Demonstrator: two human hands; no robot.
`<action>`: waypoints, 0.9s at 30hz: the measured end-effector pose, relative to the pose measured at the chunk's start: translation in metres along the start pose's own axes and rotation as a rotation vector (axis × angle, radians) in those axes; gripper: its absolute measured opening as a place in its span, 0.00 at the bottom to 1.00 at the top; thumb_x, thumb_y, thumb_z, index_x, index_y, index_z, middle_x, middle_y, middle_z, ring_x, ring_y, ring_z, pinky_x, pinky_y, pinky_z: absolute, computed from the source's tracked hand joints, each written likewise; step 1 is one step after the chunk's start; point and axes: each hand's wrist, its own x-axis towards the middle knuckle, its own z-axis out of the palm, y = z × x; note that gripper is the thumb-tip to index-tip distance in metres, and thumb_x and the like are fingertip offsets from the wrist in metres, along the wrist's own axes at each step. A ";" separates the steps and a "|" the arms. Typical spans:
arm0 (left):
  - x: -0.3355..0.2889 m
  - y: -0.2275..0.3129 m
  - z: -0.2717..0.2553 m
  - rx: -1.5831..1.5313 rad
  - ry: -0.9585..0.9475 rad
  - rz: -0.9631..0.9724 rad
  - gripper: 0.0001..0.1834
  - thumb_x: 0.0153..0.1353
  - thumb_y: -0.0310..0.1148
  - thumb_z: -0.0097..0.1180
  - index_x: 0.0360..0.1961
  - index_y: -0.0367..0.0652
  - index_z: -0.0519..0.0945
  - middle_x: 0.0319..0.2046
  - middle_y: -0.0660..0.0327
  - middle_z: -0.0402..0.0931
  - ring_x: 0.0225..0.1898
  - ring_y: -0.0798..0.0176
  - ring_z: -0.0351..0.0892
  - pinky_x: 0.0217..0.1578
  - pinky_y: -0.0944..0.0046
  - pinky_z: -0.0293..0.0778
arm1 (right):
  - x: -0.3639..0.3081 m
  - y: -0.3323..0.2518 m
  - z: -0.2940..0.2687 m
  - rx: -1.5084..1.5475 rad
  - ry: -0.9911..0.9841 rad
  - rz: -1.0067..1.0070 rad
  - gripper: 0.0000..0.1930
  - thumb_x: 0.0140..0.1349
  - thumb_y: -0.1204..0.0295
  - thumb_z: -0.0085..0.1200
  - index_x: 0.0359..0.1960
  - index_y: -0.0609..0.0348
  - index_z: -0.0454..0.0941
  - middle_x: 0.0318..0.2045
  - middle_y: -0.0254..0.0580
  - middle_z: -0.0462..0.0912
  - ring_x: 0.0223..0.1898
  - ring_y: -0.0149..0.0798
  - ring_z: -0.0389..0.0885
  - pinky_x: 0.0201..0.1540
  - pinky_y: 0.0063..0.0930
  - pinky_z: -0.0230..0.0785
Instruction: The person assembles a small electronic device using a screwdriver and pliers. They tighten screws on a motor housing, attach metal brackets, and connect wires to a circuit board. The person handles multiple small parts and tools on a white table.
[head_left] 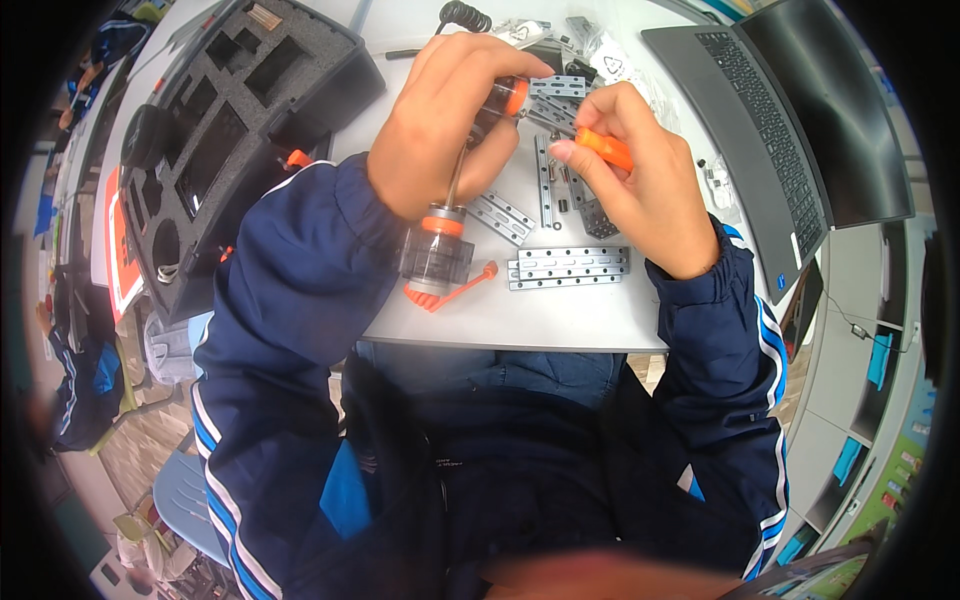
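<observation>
1. Your white tabletop [580, 328] is crowded; a sleeve sweeping low could push loose parts over the near edge.
2. The foam-lined black case [335, 92] stands at your left and the open laptop [768, 135] at your right; swinging an elbow wide could bump either.
3. Your left hand [435, 125] has its grip curled nearly closed around the driver and an orange-ringed black piece [505, 97]. Your right hand [645, 175] has a narrow pinch grip on an orange piece [606, 150]. Loosening either grip would be the likeliest cause of a drop.
4. The driver [438, 262] is over the tabletop's near left part, its handle below your left palm: dark, translucent, orange-collared, with a slim metal shaft running up into the hand.
5. The grey perforated plates [570, 267] lie stacked between your forearms, straight-edged and dotted with holes.
6. The orange piece looks smooth and bright; your fingers hide its tip.
7. Small black spacers [563, 206] lie beyond the plates, easily scattered by a knock.
</observation>
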 end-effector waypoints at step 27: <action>-0.002 -0.005 0.002 -0.023 0.014 -0.015 0.26 0.46 0.15 0.56 0.50 0.40 0.79 0.43 0.54 0.77 0.45 0.48 0.75 0.47 0.56 0.73 | 0.001 0.002 0.000 -0.045 -0.006 -0.169 0.18 0.62 0.83 0.56 0.53 0.51 0.82 0.33 0.44 0.78 0.28 0.43 0.77 0.34 0.32 0.72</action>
